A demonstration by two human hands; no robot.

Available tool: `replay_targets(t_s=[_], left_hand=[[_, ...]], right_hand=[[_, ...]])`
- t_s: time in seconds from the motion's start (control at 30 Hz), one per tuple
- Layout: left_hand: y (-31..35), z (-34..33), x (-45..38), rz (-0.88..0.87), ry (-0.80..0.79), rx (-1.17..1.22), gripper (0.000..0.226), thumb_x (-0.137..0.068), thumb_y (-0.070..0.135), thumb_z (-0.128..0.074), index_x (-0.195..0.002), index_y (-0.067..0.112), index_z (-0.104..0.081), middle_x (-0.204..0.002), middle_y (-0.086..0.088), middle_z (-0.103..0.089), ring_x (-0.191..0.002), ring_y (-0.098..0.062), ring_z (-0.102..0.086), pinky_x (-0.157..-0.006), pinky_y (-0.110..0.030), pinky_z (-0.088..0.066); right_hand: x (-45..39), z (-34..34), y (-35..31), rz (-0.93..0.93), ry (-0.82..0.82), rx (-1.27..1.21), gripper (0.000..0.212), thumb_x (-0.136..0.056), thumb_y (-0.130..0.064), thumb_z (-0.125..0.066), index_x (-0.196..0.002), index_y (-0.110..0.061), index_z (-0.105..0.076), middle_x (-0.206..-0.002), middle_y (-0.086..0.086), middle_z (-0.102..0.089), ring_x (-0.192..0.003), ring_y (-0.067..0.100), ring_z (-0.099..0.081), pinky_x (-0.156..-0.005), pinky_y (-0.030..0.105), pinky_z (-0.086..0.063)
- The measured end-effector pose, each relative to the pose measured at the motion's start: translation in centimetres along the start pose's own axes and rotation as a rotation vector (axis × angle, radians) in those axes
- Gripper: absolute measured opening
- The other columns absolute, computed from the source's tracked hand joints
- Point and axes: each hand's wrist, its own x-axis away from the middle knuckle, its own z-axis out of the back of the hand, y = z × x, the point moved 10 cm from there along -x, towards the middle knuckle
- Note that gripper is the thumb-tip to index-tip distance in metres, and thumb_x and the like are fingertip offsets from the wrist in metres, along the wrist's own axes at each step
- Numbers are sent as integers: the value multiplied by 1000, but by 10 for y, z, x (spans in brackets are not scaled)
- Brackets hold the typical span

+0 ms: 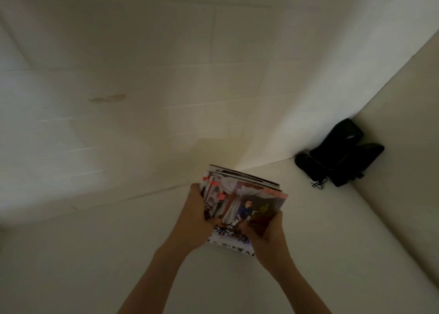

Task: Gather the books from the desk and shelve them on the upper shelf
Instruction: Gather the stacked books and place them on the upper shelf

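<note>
On the pale shelf (95,254), under a wall of painted white blocks (142,76), we see a dim corner where the wall meets a plain side panel (403,100) on the right. The shelf surface fills the lower part of the view and is bare around our forearms, which reach up from the bottom edge.

Next in size comes the stack of books (247,202), thin illustrated paperbacks, held near the middle of the view just in front of the back wall. The stack tilts, its covers facing us, the front cover showing drawn figures and large printed characters along its lower edge. We cannot tell whether its lower edge rests on the shelf.

Our left hand (197,221) has its grip clamped on the stack's left side, fingers wrapped over the edges. Our right hand (268,233) is clamped on the lower right corner, thumb across the front cover.

Well apart to the right, tucked in the corner, lies a black pouch-like object (339,152) with a thin cord (317,184) trailing from it.
</note>
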Motion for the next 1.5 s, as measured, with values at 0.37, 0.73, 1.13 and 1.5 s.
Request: replay_targets(t_s=[0.37, 0.73, 1.13, 1.5], left_hand=[[33, -111, -22, -205, -129, 273, 61, -80, -2, -71, -123, 29, -39, -121, 6, -57, -111, 1, -59, -89, -18, -51], [76, -91, -28, 42, 326, 519, 30, -84, 54, -62, -93, 26, -62, -84, 5, -68, -76, -6, -67, -70, -27, -58], [66, -94, -23, 77, 359, 483, 22, -90, 43, -59, -110, 33, -64, -99, 13, -68, -90, -1, -65, -79, -23, -56], [50, -114, -21, -246, -162, 561, 69, -71, -14, -73, -128, 6, -40, -116, -1, -63, -107, -13, -64, -82, -21, -53]], right_hand=[[14, 99, 32, 183, 299, 32, 90, -72, -8, -81, -127, -50, -25, -119, -24, -58, -103, -3, -63, -84, 15, -54], [7, 122, 8, -13, 642, -519, 27, -95, -48, -51, -94, -21, -54, -84, 1, -66, -75, 13, -69, -59, 24, -55], [8, 120, 8, -48, 676, -499, 12, -97, -40, -50, -89, -31, -51, -84, -1, -65, -75, 12, -68, -60, 27, -56], [14, 108, 33, 150, 364, -203, 68, -68, -25, -81, -123, -9, -44, -109, 10, -63, -88, 0, -63, -72, 9, -49]])
